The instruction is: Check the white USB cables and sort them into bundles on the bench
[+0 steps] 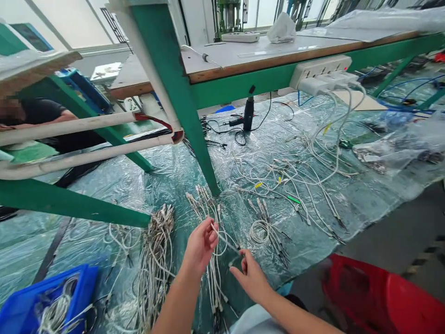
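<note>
In the head view, my left hand [200, 246] is at 6 o'clock, its fingers closed and pinching a thin white cable [219, 233] against the thumb. My right hand [251, 277] is just beside it at 5 o'clock, fingers partly spread and curved, with no clear grip on anything. Directly below both hands lies a white cable bundle [212, 278], its ends fanned toward 12 o'clock. A thicker gathered bundle [156, 260] lies at 7 o'clock, and a small coiled bundle [260, 232] lies at 4 o'clock. Loose white cables [288, 174] cover the sheet from 1 to 3 o'clock and are not gathered. A blue plastic crate [45, 301] holding more cable sits at the 7 o'clock edge. The clear plastic sheet [313, 241] ends at 4 o'clock, where a grey floor [392, 227] and a red plastic stool [361, 292] limit movement. A green leg of the counter [177, 102] rises at 12 o'clock, and a seated person [38, 120] is at 10 o'clock. Open sheet is narrow between the bundles.
</note>
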`<control>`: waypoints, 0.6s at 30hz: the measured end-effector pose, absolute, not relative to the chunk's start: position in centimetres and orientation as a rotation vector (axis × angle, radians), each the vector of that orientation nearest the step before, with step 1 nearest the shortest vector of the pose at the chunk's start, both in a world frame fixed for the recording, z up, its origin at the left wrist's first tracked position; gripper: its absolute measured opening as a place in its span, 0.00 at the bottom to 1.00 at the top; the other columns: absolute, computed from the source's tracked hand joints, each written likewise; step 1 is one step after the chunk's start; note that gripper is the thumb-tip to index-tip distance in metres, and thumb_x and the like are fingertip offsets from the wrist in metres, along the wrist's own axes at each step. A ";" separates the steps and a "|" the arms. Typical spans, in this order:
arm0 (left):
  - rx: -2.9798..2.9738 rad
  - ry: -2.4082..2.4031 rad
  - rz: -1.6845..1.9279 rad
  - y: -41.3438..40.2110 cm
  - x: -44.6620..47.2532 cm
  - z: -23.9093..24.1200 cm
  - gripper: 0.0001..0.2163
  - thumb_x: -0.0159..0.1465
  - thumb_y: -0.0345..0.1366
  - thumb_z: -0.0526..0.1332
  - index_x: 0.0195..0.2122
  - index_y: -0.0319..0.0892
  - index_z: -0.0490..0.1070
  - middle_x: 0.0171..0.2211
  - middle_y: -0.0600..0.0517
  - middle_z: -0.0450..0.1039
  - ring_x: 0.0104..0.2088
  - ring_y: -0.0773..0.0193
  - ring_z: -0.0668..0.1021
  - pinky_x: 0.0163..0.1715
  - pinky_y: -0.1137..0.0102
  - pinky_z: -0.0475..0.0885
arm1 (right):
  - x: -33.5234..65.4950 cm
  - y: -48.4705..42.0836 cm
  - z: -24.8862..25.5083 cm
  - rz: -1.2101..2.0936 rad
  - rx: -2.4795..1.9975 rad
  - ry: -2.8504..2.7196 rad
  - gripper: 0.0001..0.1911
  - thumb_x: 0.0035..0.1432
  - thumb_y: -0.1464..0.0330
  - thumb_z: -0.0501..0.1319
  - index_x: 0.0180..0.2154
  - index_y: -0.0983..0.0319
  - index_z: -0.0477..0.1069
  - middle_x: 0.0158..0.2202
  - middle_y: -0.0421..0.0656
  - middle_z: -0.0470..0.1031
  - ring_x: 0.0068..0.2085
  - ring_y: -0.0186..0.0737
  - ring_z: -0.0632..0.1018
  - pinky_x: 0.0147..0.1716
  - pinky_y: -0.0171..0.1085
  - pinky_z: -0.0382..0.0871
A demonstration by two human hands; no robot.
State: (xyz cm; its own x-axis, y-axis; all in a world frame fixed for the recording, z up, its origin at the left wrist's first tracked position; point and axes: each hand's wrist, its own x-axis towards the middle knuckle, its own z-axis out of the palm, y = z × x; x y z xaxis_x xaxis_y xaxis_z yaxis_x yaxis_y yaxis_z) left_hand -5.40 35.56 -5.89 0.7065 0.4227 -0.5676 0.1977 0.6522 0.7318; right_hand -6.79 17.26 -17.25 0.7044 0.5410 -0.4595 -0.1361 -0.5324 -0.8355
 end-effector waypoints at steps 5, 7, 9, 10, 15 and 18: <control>0.698 0.722 0.031 32.4 -6.5 -3.6 0.16 0.53 0.40 0.68 0.42 0.42 0.74 0.25 0.56 0.62 0.16 0.78 0.55 0.10 0.80 0.53 | -6.1 12.9 -13.7 0.735 -1.955 -0.476 0.13 0.64 0.59 0.50 0.36 0.60 0.67 0.30 0.39 0.61 0.32 0.37 0.67 0.33 0.35 0.61; 0.757 0.680 -0.019 31.6 -6.3 -4.5 0.19 0.54 0.42 0.67 0.46 0.44 0.71 0.25 0.56 0.63 0.15 0.78 0.57 0.11 0.79 0.54 | -6.5 10.5 -13.1 0.724 -1.962 -0.609 0.20 0.66 0.57 0.46 0.27 0.60 0.65 0.33 0.42 0.64 0.36 0.39 0.69 0.38 0.35 0.62; 0.907 0.650 -0.050 30.9 -5.6 -6.6 0.23 0.55 0.47 0.65 0.49 0.45 0.67 0.25 0.57 0.65 0.15 0.76 0.60 0.11 0.78 0.56 | -7.2 8.1 -13.7 0.789 -1.995 -0.642 0.23 0.66 0.54 0.45 0.24 0.60 0.62 0.30 0.43 0.66 0.34 0.39 0.70 0.36 0.35 0.63; 0.995 0.644 -0.061 30.7 -5.2 -7.9 0.24 0.56 0.50 0.63 0.51 0.44 0.65 0.25 0.57 0.66 0.15 0.75 0.61 0.12 0.77 0.56 | -7.6 7.0 -14.3 0.844 -2.015 -0.627 0.25 0.65 0.52 0.44 0.24 0.60 0.61 0.27 0.42 0.67 0.31 0.39 0.70 0.34 0.35 0.63; 1.237 0.639 -0.094 29.4 -2.0 -14.4 0.22 0.60 0.48 0.59 0.50 0.40 0.65 0.23 0.56 0.68 0.13 0.74 0.61 0.13 0.75 0.56 | -8.6 3.8 -17.5 0.914 -2.093 -0.341 0.32 0.57 0.41 0.44 0.29 0.59 0.70 0.28 0.46 0.75 0.33 0.45 0.75 0.33 0.35 0.68; 1.313 0.685 -0.094 28.9 0.3 -16.9 0.16 0.65 0.40 0.54 0.52 0.40 0.64 0.24 0.55 0.69 0.13 0.75 0.62 0.15 0.75 0.59 | -8.2 3.9 -17.9 0.841 -2.089 -0.199 0.34 0.56 0.40 0.45 0.38 0.60 0.73 0.30 0.47 0.76 0.37 0.46 0.76 0.36 0.34 0.70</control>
State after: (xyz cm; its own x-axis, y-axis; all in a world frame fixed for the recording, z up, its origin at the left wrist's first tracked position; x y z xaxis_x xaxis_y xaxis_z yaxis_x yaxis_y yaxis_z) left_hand 0.29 28.87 -16.91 0.8015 0.3101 -0.5113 0.4363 0.2816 0.8546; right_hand -8.22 3.92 -17.95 0.7608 0.4199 -0.4949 -0.1542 -0.6237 -0.7663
